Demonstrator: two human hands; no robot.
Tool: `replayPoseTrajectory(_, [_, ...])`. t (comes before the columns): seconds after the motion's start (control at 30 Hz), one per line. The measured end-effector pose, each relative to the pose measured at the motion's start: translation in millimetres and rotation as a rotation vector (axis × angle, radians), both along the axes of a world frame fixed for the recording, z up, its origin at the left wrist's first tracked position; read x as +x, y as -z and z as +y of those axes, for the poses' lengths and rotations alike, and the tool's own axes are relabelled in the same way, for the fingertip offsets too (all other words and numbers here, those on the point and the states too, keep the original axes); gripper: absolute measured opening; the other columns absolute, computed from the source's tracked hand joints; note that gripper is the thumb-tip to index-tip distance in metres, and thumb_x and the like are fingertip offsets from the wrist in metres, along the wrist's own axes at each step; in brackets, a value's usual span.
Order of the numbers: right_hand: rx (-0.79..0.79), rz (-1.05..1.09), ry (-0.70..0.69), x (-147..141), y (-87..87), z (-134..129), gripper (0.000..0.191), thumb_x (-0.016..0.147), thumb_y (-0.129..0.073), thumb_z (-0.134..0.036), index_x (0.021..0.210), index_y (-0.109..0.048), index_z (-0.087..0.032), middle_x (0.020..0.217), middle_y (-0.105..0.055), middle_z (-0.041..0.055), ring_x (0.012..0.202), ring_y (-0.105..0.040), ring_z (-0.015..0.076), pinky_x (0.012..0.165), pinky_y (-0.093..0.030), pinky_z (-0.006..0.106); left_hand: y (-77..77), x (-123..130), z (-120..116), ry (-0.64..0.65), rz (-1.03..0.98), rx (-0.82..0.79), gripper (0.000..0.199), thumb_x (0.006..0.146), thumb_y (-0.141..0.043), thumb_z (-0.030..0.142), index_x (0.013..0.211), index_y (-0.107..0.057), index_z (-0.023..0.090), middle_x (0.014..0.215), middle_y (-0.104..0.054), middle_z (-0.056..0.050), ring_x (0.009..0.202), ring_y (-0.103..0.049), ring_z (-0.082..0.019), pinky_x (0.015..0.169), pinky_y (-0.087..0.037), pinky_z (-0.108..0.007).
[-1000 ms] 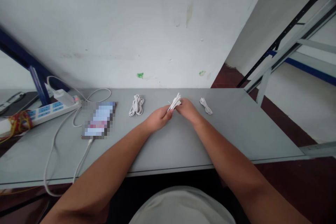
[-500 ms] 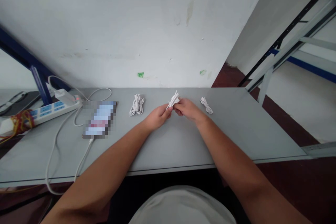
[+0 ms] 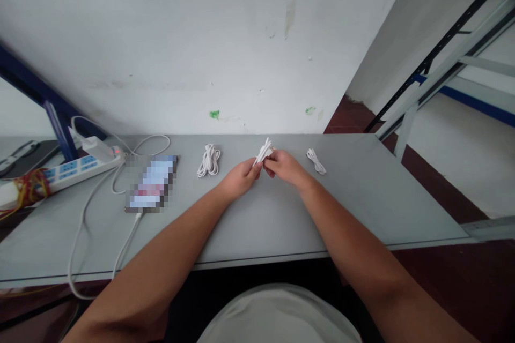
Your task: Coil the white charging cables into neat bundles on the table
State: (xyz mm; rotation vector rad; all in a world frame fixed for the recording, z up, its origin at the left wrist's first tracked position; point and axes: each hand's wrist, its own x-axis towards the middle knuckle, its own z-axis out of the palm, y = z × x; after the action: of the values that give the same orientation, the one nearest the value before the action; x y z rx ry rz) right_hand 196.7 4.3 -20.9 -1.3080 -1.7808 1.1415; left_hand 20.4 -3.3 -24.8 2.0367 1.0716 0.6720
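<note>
One held bundle (image 3: 263, 151) of slim white cable, centre stage over the far half of a smooth grey table (image 3: 261, 225)! The left hand (image 3: 242, 176) has it gripped at the near end, thumb laid across the strands. The right hand (image 3: 286, 166) is closed on its right side, fingers curled, though which strand they pinch is too small to make out.

Look at the line of it: a narrow sheaf, long axis slanting from near left to far right, rounded loops poking out toward the wall (image 3: 193, 37), which is matt white, scuffed and flecked with green.

Out to the left lies the left bundle (image 3: 208, 161), a fuller, looser knot of loops, its length running near to far. On the right, the right bundle (image 3: 316, 161), slimmer and tighter, slanting from far left to near right.

Further left, a blurred-out phone (image 3: 153, 182) takes a white cord (image 3: 129, 246) at its near end, just beside a hard plastic power strip (image 3: 66, 170) with blue socket faces.
</note>
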Motion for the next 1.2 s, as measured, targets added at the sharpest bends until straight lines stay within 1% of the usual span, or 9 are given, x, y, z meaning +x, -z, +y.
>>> replayPoseTrajectory(0.2, [-0.021,0.005,0.004,1,1.4,1,0.019,0.079,-0.048,-0.031,0.065,-0.052,-0.019,0.053,-0.054,-0.003,0.05,-0.049,0.0096,0.052,-0.035,0.023,0.1,1,0,0.001,-0.01,0.031,0.046,0.098,-0.025,0.05,0.08,-0.053,0.018,0.063,-0.046,0.002,0.059,-0.041,-0.012,0.059,-0.035,-0.024])
replayPoseTrajectory(0.33, [-0.014,0.01,0.035,-1,-2.8,-2,0.017,0.079,-0.049,-0.03,0.069,-0.055,-0.018,0.054,-0.054,-0.0037,0.049,-0.049,0.0095,0.051,-0.035,0.023,-0.2,1,-2,-0.113,0.115,0.109,0.042,0.097,-0.028,0.048,0.093,-0.056,0.018,0.069,-0.057,0.0,0.063,-0.051,-0.014,0.062,-0.038,-0.026])
replayPoseTrajectory(0.47, [-0.007,0.006,0.062,-3,-6.0,-4,0.013,0.079,-0.051,-0.029,0.074,-0.056,-0.018,0.058,-0.056,-0.0032,0.051,-0.05,0.0096,0.051,-0.036,0.022,-0.6,2,-3,-0.209,0.273,0.185,0.04,0.097,-0.029,0.048,0.105,-0.055,0.019,0.08,-0.065,-0.005,0.075,-0.06,-0.02,0.065,-0.041,-0.029])
replayPoseTrajectory(0.6, [-0.007,-0.035,0.097,-5,-7.2,-6,0.012,0.079,-0.052,-0.028,0.075,-0.056,-0.018,0.057,-0.056,-0.0026,0.051,-0.053,0.0103,0.049,-0.037,0.021,-2.1,3,-5,-0.207,0.354,0.219,0.044,0.098,-0.026,0.046,0.124,-0.048,0.018,0.087,-0.069,-0.008,0.079,-0.065,-0.023,0.067,-0.045,-0.031])
replayPoseTrajectory(0.7, [0.016,-0.05,0.097,-5,-7.5,-7,0.01,0.078,-0.052,-0.026,0.074,-0.056,-0.018,0.056,-0.057,-0.0026,0.05,-0.053,0.0103,0.048,-0.036,0.021,-3.5,4,-6,-0.186,0.371,0.281,0.048,0.099,-0.026,0.043,0.138,-0.036,0.017,0.103,-0.069,-0.011,0.084,-0.066,-0.023,0.07,-0.047,-0.032])
replayPoseTrajectory(0.77, [0.031,-0.066,0.092,-5,-7.3,-6,0.011,0.078,-0.052,-0.026,0.071,-0.056,-0.018,0.056,-0.057,-0.0023,0.05,-0.054,0.0104,0.048,-0.036,0.021,-3.8,5,-6,-0.167,0.38,0.319,0.048,0.099,-0.026,0.04,0.141,-0.031,0.017,0.112,-0.067,-0.013,0.088,-0.066,-0.023,0.071,-0.048,-0.032])
replayPoseTrajectory(0.9, [0.031,-0.063,0.075,-5,-4.2,-5,0.011,0.078,-0.051,-0.024,0.07,-0.056,-0.018,0.058,-0.058,-0.0011,0.051,-0.056,0.011,0.049,-0.038,0.022,-3.1,6,-5,-0.167,0.429,0.323,0.042,0.099,-0.026,0.037,0.132,-0.043,0.016,0.107,-0.067,-0.013,0.088,-0.066,-0.024,0.072,-0.049,-0.032])
replayPoseTrajectory(1.0, [-0.025,0.004,0.075,-7,1.4,-2,0.009,0.077,-0.053,-0.023,0.071,-0.058,-0.017,0.06,-0.06,-0.0001,0.053,-0.057,0.0118,0.052,-0.042,0.022,-2.0,6,-3,-0.188,0.442,0.309,0.038,0.098,-0.027,0.036,0.122,-0.049,0.017,0.102,-0.067,-0.013,0.086,-0.065,-0.023,0.072,-0.048,-0.032])
replayPoseTrajectory(1.2, [-0.262,0.411,0.137,-19,8.1,-1,0.004,0.077,-0.055,-0.02,0.074,-0.056,-0.017,0.063,-0.058,-0.0004,0.055,-0.055,0.0107,0.053,-0.045,0.023,1.9,4,1,-0.203,0.372,0.276,0.035,0.098,-0.027,0.036,0.107,-0.056,0.018,0.091,-0.066,-0.01,0.079,-0.063,-0.021,0.069,-0.046,-0.032])
